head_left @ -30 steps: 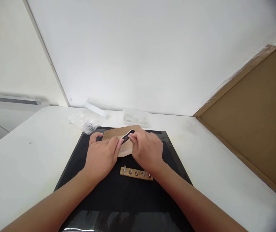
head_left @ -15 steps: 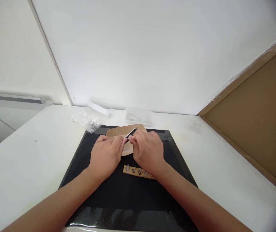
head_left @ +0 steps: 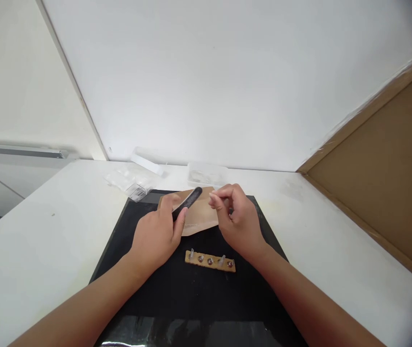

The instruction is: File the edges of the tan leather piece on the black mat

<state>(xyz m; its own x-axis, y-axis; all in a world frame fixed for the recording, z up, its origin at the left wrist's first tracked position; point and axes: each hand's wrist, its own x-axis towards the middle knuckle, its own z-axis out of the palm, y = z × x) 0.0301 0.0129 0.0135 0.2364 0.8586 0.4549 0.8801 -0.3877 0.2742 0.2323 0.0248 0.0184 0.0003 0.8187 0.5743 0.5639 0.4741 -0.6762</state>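
My left hand is closed around a dark nail file, which tilts up to the right with its rounded end free. Just right of the file's end, my right hand is raised with thumb and forefinger pinched. Something small and pale may be between those fingertips, too small to name. Beneath both hands lies a sheet of brown paper. Closer to me, a tan strip with several round spots carries clear nail-shaped pieces, some standing upright.
The black mat covers the middle of the white table. At the back lie clear plastic bags, a white strip and a translucent box. A cardboard panel stands at the right.
My hands have moved apart. The right hand has drawn back to the right, off the file, which now shows its dark face. The tan strip's right end has come into view.
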